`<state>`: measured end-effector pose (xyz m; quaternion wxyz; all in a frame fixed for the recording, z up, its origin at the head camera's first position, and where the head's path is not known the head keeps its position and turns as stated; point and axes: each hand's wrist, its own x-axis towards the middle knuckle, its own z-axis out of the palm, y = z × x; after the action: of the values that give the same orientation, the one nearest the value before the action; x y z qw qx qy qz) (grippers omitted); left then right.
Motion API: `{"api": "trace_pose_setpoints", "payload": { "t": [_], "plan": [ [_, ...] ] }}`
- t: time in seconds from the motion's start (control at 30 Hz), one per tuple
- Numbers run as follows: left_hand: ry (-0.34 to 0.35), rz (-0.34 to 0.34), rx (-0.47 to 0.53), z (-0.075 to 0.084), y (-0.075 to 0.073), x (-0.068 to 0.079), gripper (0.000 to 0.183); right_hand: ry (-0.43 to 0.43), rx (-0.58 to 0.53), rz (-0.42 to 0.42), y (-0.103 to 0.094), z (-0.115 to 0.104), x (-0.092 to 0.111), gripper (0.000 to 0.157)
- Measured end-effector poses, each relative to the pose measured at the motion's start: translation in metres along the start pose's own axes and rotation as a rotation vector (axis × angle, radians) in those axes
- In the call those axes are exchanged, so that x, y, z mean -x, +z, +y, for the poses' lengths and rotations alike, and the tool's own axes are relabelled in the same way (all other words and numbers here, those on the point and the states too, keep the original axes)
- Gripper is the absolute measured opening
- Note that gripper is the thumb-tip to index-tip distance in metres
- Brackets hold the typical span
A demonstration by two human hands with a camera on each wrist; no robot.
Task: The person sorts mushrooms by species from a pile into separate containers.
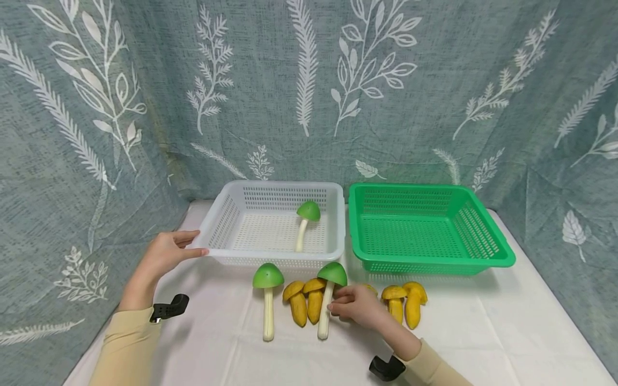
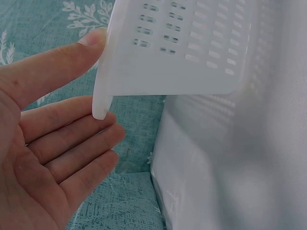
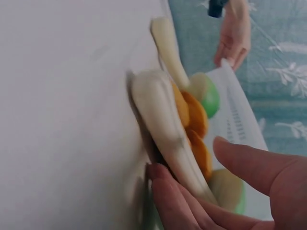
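My left hand (image 1: 166,254) holds the left front corner of the white basket (image 2: 158,72); in the left wrist view the thumb lies at its rim and the fingers extend below the lip. Inside the basket lies a green-capped toy mushroom (image 1: 301,233). My right hand (image 1: 357,306) is at the pale stem of a second green-capped mushroom (image 1: 325,316), fingertips beside the stem. In the right wrist view the thumb stands apart from the stem (image 3: 163,120). Two yellow mushrooms (image 1: 298,311) lie just left of it, then another green-capped mushroom (image 1: 268,316).
A green basket (image 1: 434,268) stands at the back right, beside the white one. In front of it lie yellow mushrooms (image 1: 413,308), one partly hidden behind my right hand. A grey-green patterned cloth (image 1: 270,107) hangs behind the white-covered table (image 1: 483,332).
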<state>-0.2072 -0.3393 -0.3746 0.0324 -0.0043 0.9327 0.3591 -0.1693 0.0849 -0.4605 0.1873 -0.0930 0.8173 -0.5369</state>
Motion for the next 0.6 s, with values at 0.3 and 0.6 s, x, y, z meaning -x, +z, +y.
{"api": "trace_pose_setpoints", "payload": {
  "t": [0.3, 0.6],
  "plan": [
    [-0.003, -0.002, -0.005, 0.0011, -0.0002, -0.0004, 0.082, 0.032, 0.028, 0.012, 0.0099, 0.0006, -0.0041, 0.046],
    [-0.008, -0.006, -0.009, 0.0020, -0.0008, -0.0013, 0.082, 0.080, 0.030, 0.015, 0.0113, 0.0013, -0.0069, 0.042]
  ]
}}
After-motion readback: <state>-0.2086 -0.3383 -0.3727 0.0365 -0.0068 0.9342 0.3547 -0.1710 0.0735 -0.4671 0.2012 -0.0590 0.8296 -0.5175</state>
